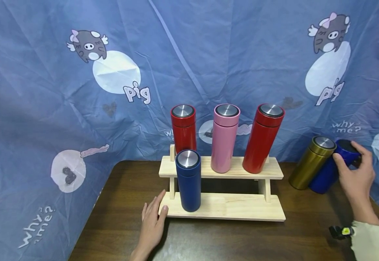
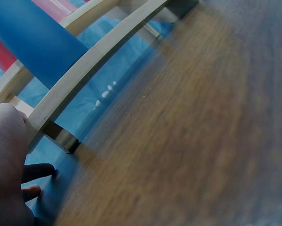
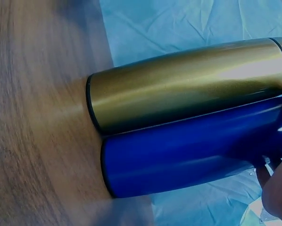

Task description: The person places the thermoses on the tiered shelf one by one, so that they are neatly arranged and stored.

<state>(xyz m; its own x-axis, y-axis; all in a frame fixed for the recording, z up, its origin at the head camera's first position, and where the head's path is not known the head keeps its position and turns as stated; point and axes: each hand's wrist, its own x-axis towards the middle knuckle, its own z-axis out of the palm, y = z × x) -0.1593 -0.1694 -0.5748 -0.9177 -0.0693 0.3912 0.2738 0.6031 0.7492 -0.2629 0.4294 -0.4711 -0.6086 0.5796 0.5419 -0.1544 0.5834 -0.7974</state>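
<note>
My right hand (image 1: 359, 177) holds a bright blue thermos (image 1: 323, 177) near its dark top, fingers and thumb around it. Touching that thermos on its left stands a gold thermos (image 3: 188, 87). At the left end of a two-tier wooden rack (image 1: 241, 207), my left hand (image 1: 152, 224) rests with fingers extended against the lower shelf. A dark blue thermos (image 1: 190, 190) stands upright on this lower shelf, close to the left hand. The upper shelf carries a red thermos (image 1: 184, 136) on the left, a pink thermos (image 1: 222, 148) and another red thermos (image 1: 262, 141) on the right.
The rack stands on a brown wooden table (image 1: 228, 241). Behind it hangs a blue cloth (image 1: 189, 47) printed with pigs and lettering. A dark strap with a small yellow-green part (image 1: 346, 231) sits by the right sleeve (image 1: 373, 241).
</note>
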